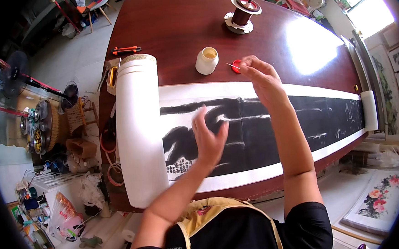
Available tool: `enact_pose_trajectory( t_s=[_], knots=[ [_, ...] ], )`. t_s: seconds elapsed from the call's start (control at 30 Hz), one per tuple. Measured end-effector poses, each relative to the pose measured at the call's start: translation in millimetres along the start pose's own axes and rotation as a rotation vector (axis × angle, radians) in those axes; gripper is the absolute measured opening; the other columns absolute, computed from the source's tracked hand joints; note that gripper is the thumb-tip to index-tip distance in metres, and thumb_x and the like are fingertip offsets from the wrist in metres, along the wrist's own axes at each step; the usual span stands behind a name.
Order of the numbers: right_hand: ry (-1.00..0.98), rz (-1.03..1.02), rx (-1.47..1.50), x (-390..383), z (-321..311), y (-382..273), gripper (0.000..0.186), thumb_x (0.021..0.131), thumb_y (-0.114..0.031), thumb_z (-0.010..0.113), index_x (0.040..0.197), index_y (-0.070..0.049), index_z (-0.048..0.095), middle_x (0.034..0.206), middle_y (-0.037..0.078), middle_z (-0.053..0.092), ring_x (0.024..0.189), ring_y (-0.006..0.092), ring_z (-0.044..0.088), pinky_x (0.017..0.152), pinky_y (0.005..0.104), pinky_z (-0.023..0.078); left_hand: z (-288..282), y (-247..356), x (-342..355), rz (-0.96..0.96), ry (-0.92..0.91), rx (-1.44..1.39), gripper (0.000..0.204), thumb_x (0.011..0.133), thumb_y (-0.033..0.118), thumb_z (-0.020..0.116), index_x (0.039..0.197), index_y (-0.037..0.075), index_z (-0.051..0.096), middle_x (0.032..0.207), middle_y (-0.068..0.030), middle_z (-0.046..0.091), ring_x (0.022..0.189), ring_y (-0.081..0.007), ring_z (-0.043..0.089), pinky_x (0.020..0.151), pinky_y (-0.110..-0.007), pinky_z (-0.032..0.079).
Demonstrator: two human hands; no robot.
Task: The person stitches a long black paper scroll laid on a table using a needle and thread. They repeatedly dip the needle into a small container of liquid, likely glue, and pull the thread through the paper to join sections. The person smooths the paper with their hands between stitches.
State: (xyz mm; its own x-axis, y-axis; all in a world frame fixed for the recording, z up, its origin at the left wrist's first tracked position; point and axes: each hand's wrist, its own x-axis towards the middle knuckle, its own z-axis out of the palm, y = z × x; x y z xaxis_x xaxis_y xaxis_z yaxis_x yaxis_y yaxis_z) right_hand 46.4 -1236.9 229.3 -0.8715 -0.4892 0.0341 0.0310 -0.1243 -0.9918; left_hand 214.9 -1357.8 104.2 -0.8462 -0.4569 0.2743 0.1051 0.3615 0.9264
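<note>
A picture workshop: nearer than the right hand (264, 77)'s grip, a painted scroll (258, 132) lies along a table (175, 25); left of the grip is a cutter (126, 50); far right hang paintings (381, 83).

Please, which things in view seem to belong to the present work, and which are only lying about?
Probably part of the work:
thin stick, in the right hand
open jar
long dark painting, beneath the left hand

Probably just lying about:
orange cutter
spool
chair
flower painting
</note>
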Motion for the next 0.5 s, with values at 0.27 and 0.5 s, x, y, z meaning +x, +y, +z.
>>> enact_pose_trajectory(
  t_s=[0.27,0.5],
  knots=[
    [0.122,0.000,-0.075,-48,-55,-6,0.012,0.095,-0.015,0.071,0.091,-0.005,0.067,0.101,-0.002,0.055,0.097,0.0082,0.051,0.090,0.0248,0.039,60,-96,180,-0.025,-0.012,0.296,0.119,0.068,0.033,0.094,0.154,-0.001,0.018,0.152,-0.0270,0.038,0.139,-0.0441,0.039,0.117,-0.050,0.034],
    [0.218,-0.072,-0.213,-61,-64,-15,0.008,0.090,-0.009,0.074,0.089,-0.002,0.070,0.101,0.000,0.055,0.094,0.0100,0.055,0.080,0.0265,0.046,70,-103,213,0.202,-0.057,0.236,0.081,0.068,0.024,0.091,0.136,0.011,0.048,0.130,-0.0117,0.058,0.120,-0.0356,0.058,0.100,-0.045,0.051]
  ],
)
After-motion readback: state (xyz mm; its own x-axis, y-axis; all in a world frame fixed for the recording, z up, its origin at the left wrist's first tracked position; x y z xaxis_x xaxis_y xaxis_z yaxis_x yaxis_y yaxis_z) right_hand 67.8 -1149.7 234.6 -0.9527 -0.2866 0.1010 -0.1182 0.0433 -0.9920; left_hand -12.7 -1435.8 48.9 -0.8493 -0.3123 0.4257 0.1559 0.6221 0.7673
